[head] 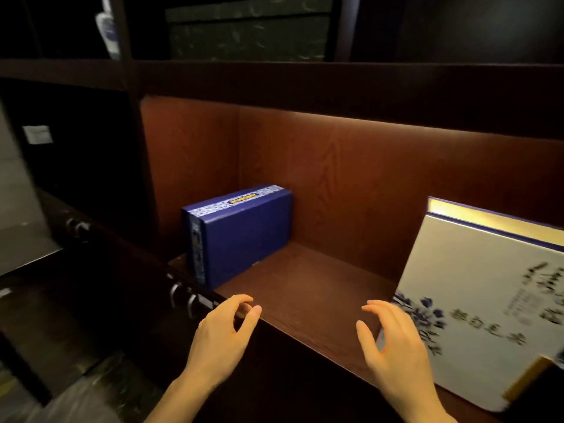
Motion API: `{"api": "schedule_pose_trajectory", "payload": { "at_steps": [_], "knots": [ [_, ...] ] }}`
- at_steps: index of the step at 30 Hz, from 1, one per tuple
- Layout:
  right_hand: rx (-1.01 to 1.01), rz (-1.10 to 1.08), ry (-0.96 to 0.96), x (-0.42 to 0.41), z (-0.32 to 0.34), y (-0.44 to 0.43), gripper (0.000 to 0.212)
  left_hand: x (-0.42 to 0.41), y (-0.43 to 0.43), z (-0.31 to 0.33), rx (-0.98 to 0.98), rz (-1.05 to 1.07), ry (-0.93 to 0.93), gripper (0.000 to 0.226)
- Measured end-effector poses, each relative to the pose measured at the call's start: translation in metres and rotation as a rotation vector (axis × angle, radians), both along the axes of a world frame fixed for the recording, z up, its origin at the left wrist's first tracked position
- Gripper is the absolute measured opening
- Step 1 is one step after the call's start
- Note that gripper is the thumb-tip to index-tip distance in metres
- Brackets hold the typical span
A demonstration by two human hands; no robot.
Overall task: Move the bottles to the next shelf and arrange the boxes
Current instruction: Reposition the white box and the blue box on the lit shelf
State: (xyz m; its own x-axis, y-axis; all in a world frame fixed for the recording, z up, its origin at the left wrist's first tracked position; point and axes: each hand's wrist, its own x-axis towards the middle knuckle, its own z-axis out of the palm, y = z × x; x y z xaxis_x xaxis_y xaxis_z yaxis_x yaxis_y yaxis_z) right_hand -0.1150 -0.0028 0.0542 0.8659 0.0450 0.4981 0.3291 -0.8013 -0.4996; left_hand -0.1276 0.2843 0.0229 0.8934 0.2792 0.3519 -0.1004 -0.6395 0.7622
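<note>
Metal ring pulls hang at lower left — a second pair farther left, blurred. A white label shows higher up, print unreadable.

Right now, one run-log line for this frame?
left hand: empty, at shelf front edge | right hand: empty, beside white box | blue box: standing, shelf left | bottle: upper-left compartment
</note>
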Motion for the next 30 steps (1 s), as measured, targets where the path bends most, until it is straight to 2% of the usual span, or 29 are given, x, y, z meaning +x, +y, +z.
{"api": "schedule_pose_trajectory", "payload": {
  "at_steps": [6,18,23,30],
  "knots": [
    [0.009,0.133,0.042,0.046,-0.003,0.057,0.027,0.016,0.049,0.002,-0.003,0.171,0.007,0.024],
    [0.058,0.207,0.139,0.197,-0.006,0.144,0.045,0.144,0.133,0.017,0.022,0.332,-0.055,0.052],
    [0.141,0.265,0.223,0.26,-0.002,0.177,0.056,0.195,0.159,0.029,-0.188,0.432,-0.103,0.067],
    [0.338,0.339,0.405,0.318,0.009,0.225,0.077,0.246,0.179,0.037,-0.425,0.421,-0.01,0.088]
  ]
}}
